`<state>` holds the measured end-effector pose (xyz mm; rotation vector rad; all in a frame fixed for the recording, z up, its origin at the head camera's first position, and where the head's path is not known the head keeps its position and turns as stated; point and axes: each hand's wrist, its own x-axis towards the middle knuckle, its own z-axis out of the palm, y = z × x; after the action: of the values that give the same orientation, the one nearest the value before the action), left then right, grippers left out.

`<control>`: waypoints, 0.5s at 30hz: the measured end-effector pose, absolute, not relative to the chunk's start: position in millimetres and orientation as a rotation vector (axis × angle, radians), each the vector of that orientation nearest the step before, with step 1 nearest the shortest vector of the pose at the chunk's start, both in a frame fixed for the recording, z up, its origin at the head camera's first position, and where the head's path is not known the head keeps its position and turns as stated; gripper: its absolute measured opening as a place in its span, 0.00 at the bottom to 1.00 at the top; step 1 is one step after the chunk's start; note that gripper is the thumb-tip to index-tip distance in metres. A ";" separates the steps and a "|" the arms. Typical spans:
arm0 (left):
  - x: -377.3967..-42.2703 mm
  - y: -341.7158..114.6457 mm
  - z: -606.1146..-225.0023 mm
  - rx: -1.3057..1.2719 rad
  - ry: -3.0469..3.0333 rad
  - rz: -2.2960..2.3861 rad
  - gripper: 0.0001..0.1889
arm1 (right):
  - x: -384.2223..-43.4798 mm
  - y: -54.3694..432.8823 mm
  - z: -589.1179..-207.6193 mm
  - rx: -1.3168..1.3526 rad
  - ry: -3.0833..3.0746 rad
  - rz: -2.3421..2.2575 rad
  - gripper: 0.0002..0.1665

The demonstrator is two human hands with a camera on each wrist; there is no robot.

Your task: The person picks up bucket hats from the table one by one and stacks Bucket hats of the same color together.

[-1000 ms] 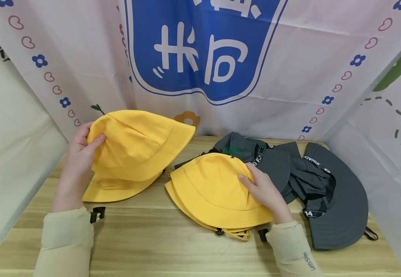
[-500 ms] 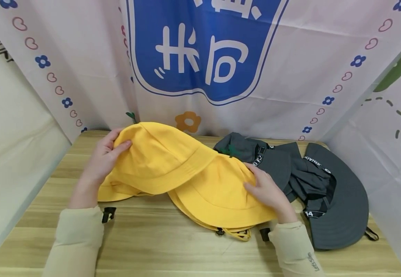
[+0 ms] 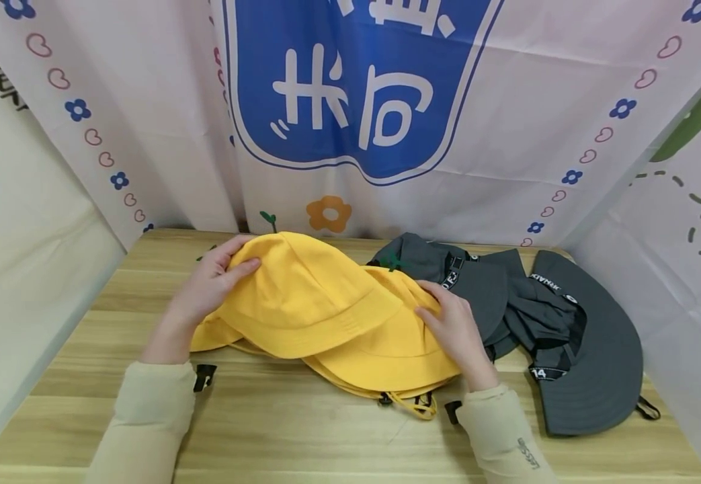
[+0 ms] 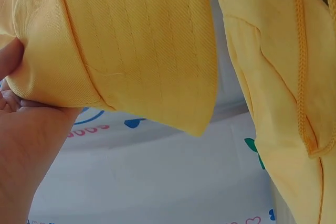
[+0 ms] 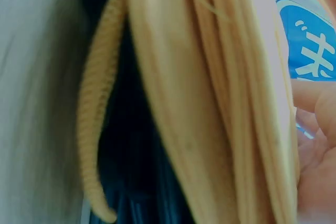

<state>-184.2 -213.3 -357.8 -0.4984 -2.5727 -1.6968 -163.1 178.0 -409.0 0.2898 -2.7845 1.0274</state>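
The left forearm (image 3: 144, 420) and right forearm (image 3: 504, 430), both sleeved, reach in from the near edge of the surface (image 3: 320, 444), wrists bare. The left grip (image 3: 217, 279) pinches between thumb and fingers, nearer the far edge than the right grip (image 3: 456, 326), also pinching.

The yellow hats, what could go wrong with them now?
The yellow hat pinched by the left hand slants across the yellow stack under the right hand, so it might end up crooked. The loose yellow cord hanging out at the stack's front edge could snag or get trapped. The dark grey caps lie close beside the right hand, so they might get bumped.
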 end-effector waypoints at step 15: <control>-181.4 -196.9 -361.5 -0.574 -2.637 -1.611 0.16 | -164.3 191.0 -406.0 0.409 -2.997 0.946 0.32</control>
<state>-181.4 -196.9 -361.5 -0.5737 -2.6365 -1.6110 -164.3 191.0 -406.0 0.4091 -2.9967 0.9457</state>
